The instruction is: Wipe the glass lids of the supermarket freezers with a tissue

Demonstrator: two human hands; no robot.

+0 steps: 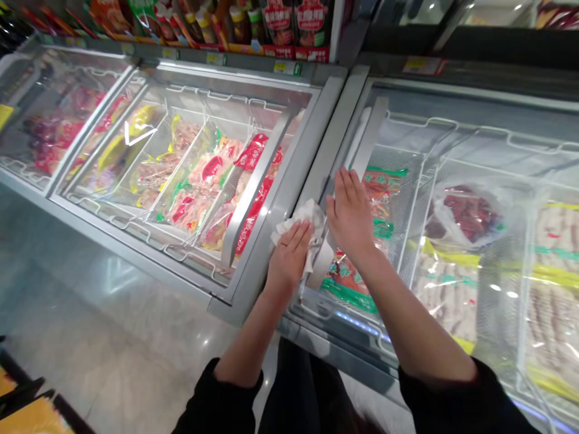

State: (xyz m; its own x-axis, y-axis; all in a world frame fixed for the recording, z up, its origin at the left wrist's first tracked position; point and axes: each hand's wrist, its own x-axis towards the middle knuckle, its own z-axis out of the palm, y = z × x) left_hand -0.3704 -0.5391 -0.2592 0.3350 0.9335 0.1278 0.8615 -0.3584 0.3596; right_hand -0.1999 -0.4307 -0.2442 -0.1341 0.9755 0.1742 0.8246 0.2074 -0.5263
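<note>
Between the two freezers: a crumpled white cloth (311, 211) lies over the grey edges where the left freezer (312, 140) and the right freezer (332, 342) stand side by side; which rim bears most of it cannot be told.
Left hand: the left hand (289, 256) is palm down with fingers close together, holding the cloth beneath them.
Right hand: the right hand (350, 214) is flat and holds nothing visible; its fingers are extended and together, thumb near them, beside the right lid's handle (374, 129). Whether the palm touches handle or glass cannot be told.
Hand spacing: near each other, cloth edge between them.
Right freezer contents: green-and-red packets (353, 289) lie under the glass below the right hand; further right are a clear bag of dark red meat (470, 214) and pale packs with yellow ends (447, 292), among white wire dividers.
Left freezer contents: red-labelled packs (215, 166) and a yellow packet (140, 120), in wire compartments. Its lid handle (257, 196) slants across the glass near the left hand.
Shelf above: jars (238, 23) and red-and-black bags (312, 21) stand behind the left freezer, with green-edged price tags (287, 67) below.
Sleeves: black (438, 395), ending near the elbows.
Floor: pale and glossy (136, 343), at lower left.
</note>
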